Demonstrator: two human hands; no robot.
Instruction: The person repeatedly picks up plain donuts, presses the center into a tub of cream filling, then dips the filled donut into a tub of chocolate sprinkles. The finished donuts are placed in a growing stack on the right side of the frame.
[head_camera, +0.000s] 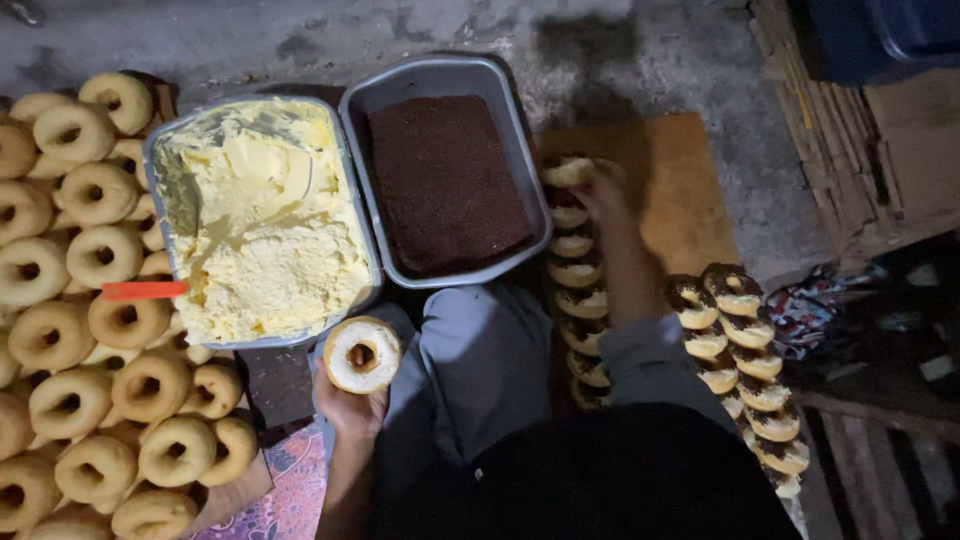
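Trays sit side by side on the floor, one tray of yellow cream (262, 225) and one tray of chocolate sprinkles (446, 180). Left hand (350, 405) grips a cream-coated donut (362, 353) just below the cream tray. Right hand (603, 192) pinches a sprinkled donut (568, 172) at the row's top end.

A heap of plain doughnuts (90, 330) lies at the left, beside a tray of yellow cream (262, 220). Next to it stands a tray of chocolate sprinkles (445, 185). Cardboard (850, 150) lies at the right.

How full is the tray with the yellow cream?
Nearly full: yellow cream heaps up to the rim of the grey tray, except one scraped corner.
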